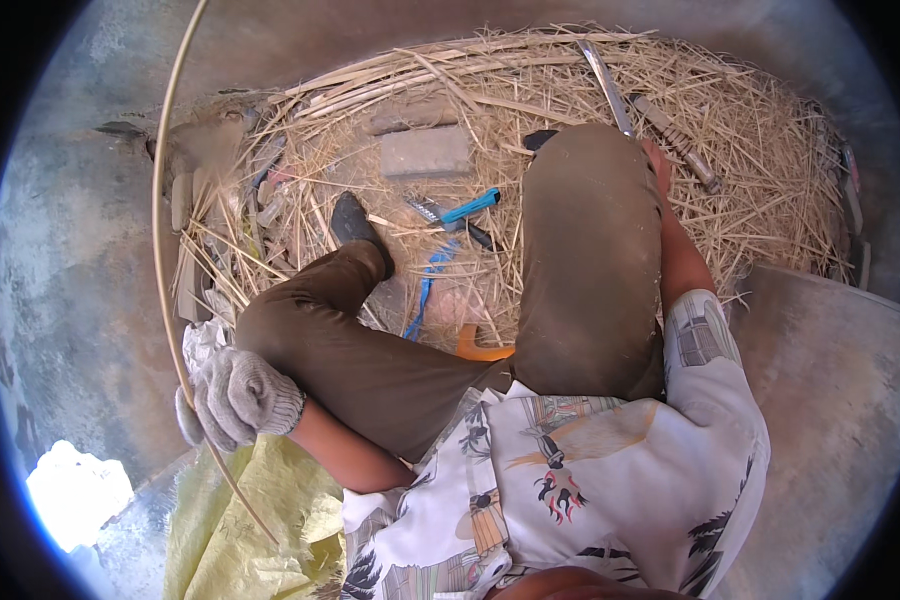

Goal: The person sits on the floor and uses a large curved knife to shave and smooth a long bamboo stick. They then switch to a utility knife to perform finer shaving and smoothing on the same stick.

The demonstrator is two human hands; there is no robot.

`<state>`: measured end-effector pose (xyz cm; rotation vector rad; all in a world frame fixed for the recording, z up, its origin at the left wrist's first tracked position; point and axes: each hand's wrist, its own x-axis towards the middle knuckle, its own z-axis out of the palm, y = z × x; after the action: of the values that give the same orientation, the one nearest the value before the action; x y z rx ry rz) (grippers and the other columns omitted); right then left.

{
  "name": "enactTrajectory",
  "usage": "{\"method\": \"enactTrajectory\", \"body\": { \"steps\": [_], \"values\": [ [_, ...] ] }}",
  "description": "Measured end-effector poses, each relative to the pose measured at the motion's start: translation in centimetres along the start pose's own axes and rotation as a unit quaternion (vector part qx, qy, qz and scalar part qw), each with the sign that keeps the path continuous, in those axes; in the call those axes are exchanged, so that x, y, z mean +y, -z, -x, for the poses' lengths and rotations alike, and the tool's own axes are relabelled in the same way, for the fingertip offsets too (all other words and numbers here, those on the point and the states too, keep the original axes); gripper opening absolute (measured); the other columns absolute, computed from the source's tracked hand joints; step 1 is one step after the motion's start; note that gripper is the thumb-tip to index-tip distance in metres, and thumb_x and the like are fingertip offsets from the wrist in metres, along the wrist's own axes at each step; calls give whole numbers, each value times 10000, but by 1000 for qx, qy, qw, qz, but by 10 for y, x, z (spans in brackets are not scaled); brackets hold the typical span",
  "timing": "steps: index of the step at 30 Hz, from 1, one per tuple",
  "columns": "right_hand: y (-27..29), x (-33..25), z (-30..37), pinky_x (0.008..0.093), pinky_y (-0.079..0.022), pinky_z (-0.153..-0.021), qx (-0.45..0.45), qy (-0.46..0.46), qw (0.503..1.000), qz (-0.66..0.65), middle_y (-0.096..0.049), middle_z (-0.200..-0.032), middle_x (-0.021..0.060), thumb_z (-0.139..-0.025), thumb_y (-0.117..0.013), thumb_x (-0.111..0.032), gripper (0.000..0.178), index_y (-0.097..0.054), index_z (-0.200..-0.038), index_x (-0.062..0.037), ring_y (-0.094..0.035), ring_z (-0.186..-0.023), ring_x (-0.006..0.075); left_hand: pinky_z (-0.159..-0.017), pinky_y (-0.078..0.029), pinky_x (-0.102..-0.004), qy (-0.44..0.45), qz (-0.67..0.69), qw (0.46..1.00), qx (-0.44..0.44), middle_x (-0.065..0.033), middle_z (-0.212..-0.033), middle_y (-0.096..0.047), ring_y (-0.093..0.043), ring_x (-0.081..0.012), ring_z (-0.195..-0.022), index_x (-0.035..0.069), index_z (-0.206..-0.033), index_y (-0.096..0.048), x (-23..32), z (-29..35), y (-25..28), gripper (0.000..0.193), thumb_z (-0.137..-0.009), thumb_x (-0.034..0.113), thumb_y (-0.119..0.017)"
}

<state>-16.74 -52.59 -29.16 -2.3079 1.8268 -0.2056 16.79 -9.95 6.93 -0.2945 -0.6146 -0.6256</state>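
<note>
My left hand (238, 398), in a grey knit glove, is closed round a long, thin bamboo strip (160, 190). The strip bows upward past the top of the picture, and its lower end hangs over a yellow-green sheet (230, 500). My right hand (658, 168), bare, is beside my raised right knee, which hides most of its fingers. From that hand a knife (602, 85) points up and away; its long metal blade shows, while the handle is behind the knee. Close by on the shavings lies a tool with a ridged wooden handle (682, 148).
Bamboo shavings (750, 180) cover the floor ahead and to the right. A brick (425, 152), a cutter with a blue handle (470, 206), a blue strap (430, 285) and an orange piece (478, 345) lie between my legs. Longer split strips (370, 80) lie along the far wall.
</note>
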Motion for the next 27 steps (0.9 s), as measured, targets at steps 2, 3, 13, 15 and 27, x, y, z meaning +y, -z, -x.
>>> {"method": "enactTrajectory", "body": {
  "steps": [2,3,13,15,27],
  "values": [
    [3,-27,-16,563,-489,-933,-131,-154,978,-43,-702,-1183,198,-927,-628,-353,362,-670,-1084,-29,-658,-1097,398,-318,-337,-235,-62,42,995,69,3,-471,-591,-469,-76,-313,154,-622,-606,0,10,-9,356,-962,99,-516],
    [4,-37,-24,567,-494,-927,-143,-165,974,-58,-695,-1205,212,-936,-624,-367,386,-669,-1106,-23,-663,-1101,400,-322,-333,-231,-27,-22,998,51,8,-462,-583,-463,-73,-309,160,-620,-595,2,10,-12,354,-960,96,-518],
    [65,16,-47,422,-540,-677,-93,-32,953,-286,-704,-853,142,-896,-725,-400,460,-665,-1084,16,-685,-742,268,-377,-399,-236,11,-206,975,-79,30,-543,-628,-564,-53,-408,168,-847,-591,17,3,-46,193,-1024,190,-518],
    [130,-24,-24,336,-476,-544,-89,-49,904,-414,-615,-711,66,-871,-766,-392,420,-647,-993,-9,-591,-588,177,-365,-380,-239,18,-274,956,-107,34,-568,-622,-558,-57,-421,158,-927,-592,19,-2,-53,163,-1048,216,-499],
    [404,-247,130,201,-358,-397,-258,172,727,-613,-448,-597,-83,-877,-778,-357,353,-518,-805,-128,-395,-439,-1,-438,-327,-228,93,-854,509,55,-11,-637,-563,-445,-65,-463,-2,-1130,-670,-38,-118,-64,481,-1038,462,-585]
  ]
}}
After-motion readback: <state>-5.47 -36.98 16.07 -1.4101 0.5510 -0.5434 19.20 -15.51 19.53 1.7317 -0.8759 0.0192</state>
